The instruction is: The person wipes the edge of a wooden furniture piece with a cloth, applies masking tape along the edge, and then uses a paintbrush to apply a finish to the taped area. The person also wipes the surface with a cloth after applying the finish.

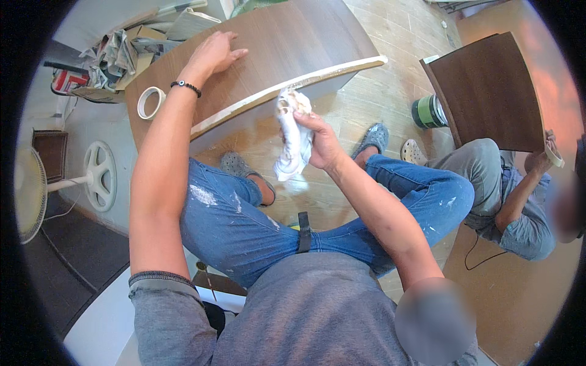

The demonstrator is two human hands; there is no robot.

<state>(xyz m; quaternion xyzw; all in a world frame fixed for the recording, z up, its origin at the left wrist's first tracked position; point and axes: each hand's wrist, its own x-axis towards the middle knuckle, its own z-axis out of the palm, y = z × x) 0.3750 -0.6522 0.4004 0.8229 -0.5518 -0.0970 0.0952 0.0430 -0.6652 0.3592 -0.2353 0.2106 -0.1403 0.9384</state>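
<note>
Right hand (320,143) grips a white rag (293,146) hanging downward against the panel's (274,43) pale edge. Left hand (213,55) lies flat, fingers spread, near a tape roll (151,102). Crumpled papers (131,52) sit upper left.

A roll of tape (150,102) lies on the brown wooden panel (274,43).

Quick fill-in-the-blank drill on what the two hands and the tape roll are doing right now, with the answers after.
1. The right hand grips a white ____ against the board's pale edge.
2. The left hand lies flat on the brown ____.
3. The roll of tape lies on the board beside the left ____.

Missing words: rag; board; forearm
</note>
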